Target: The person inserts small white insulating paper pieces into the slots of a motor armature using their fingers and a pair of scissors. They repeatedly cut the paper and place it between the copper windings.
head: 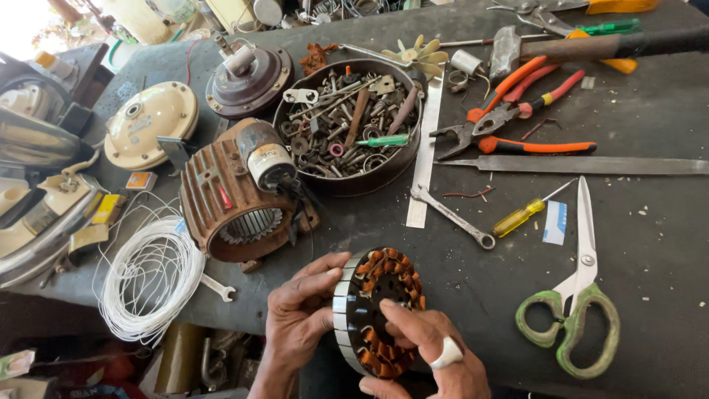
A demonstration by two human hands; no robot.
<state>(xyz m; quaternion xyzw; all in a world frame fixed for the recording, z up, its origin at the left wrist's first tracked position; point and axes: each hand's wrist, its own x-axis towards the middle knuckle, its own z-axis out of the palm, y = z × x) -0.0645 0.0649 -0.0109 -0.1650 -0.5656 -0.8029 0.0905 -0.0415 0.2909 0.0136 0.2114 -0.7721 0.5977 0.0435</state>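
Both hands grip one stator (377,314) (copper-wound) — left hand (299,314) curled around its rim, right hand (428,347) pinching its face.

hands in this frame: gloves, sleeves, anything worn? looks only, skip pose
Both hands are bare, with no gloves. The left hand has nothing on it and no sleeve shows at its wrist. The right hand wears one thing: a chunky white ring on a finger. No sleeve, watch or bracelet shows on either forearm in the part that is in view.
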